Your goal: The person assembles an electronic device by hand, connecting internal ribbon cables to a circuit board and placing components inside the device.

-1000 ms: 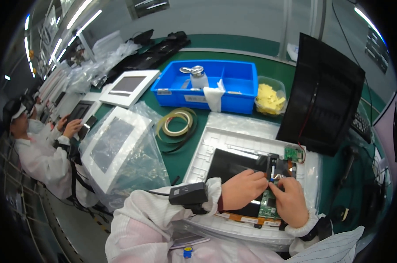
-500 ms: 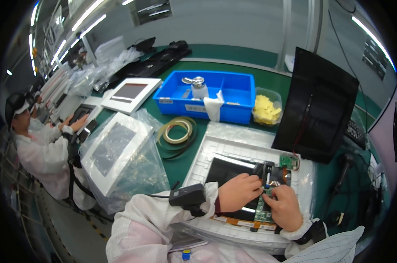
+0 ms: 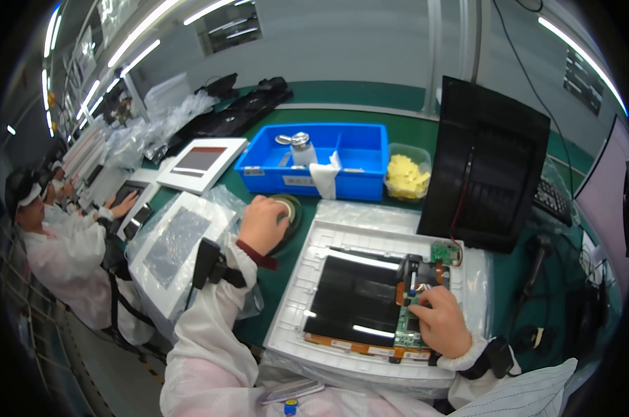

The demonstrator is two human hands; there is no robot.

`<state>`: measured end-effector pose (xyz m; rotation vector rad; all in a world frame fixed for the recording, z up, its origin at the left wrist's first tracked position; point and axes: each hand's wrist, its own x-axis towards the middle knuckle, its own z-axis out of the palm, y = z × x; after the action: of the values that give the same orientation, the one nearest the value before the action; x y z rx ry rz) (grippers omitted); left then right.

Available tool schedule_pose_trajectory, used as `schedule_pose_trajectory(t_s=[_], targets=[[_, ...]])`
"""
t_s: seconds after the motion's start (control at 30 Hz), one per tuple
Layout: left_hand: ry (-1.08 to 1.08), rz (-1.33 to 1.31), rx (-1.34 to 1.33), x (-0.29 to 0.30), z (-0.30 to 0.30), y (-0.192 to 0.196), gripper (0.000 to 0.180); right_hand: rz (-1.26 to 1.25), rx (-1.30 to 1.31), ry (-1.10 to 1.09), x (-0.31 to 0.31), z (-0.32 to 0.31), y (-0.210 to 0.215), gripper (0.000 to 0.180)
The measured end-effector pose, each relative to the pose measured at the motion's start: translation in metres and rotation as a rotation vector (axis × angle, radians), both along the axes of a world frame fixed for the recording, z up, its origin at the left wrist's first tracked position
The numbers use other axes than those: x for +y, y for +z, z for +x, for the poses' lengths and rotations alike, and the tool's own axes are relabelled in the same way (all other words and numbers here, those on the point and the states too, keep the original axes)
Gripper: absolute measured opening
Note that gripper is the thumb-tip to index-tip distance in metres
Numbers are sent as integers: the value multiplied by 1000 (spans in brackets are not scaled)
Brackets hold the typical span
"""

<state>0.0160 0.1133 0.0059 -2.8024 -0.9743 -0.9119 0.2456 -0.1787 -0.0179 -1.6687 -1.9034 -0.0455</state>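
My left hand is over the rolls of tape left of the panel, its fingers curled round the edge of a roll. The hand hides much of the rolls. My right hand rests on the green circuit board, thumb and fingertips pinched at its upper part. What sits between those fingertips is too small to make out. The board lies beside a black display panel inside a white plastic frame. A smaller green board with a red wire is at the frame's far right corner.
Behind the frame stand a blue divided bin with a pump bottle and a clear tub of yellow pieces. A black cover leans at right. Bagged white frames lie left, near a co-worker.
My left hand has left the circuit board and moved left and away from me to the rolls of tape. My right hand stays at the board. The view has shifted slightly.
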Motion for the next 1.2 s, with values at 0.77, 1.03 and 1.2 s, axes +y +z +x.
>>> schedule_pose_trajectory(t_s=[0.77, 1.03, 1.2], targets=[[76, 8, 312, -36, -55, -20, 24, -10, 77, -25, 0, -2, -2, 17], [79, 33, 230, -114, -85, 18, 29, -1, 100, -14, 1, -2, -3, 17], [261, -99, 286, -161, -142, 18, 77, -2, 106, -12, 2, 0, -5, 17]])
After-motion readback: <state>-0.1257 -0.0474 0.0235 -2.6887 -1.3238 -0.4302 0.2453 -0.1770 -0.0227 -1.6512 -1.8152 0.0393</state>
